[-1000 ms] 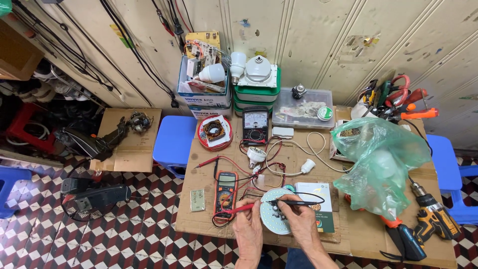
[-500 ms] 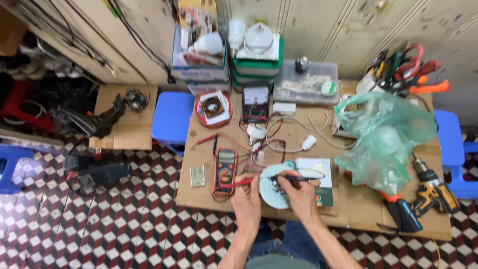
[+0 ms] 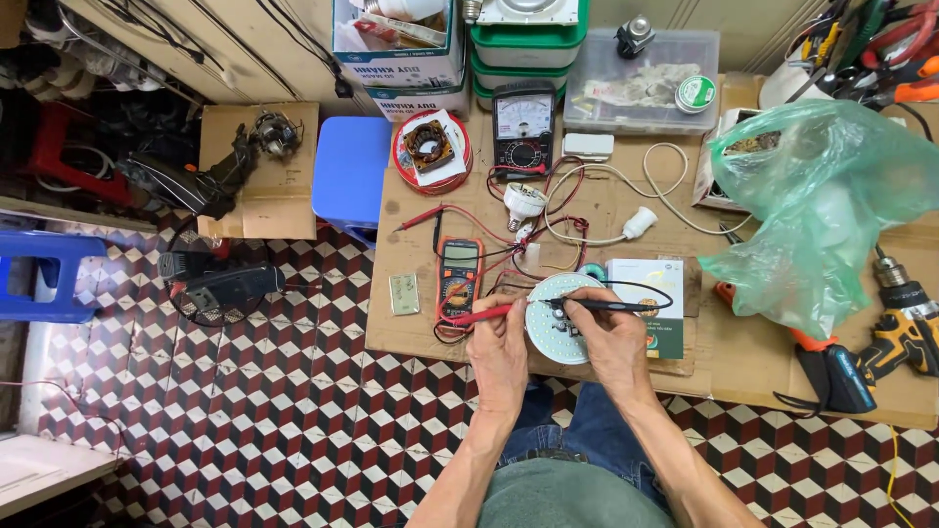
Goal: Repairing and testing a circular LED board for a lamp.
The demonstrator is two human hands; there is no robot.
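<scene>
Now, left hand (image 3: 499, 342): fingers closed around the red probe (image 3: 476, 316), tip at the disc's left edge.
Right hand (image 3: 611, 337): pinches the black probe (image 3: 599, 305), tip on the disc.
Disc (image 3: 556, 323): white LED board, flat near the table's front edge, between both hands.
Meter (image 3: 459, 276): just left.
Room: green bag (image 3: 812, 210) crowds the right side.
Forearms: converge from below.
</scene>
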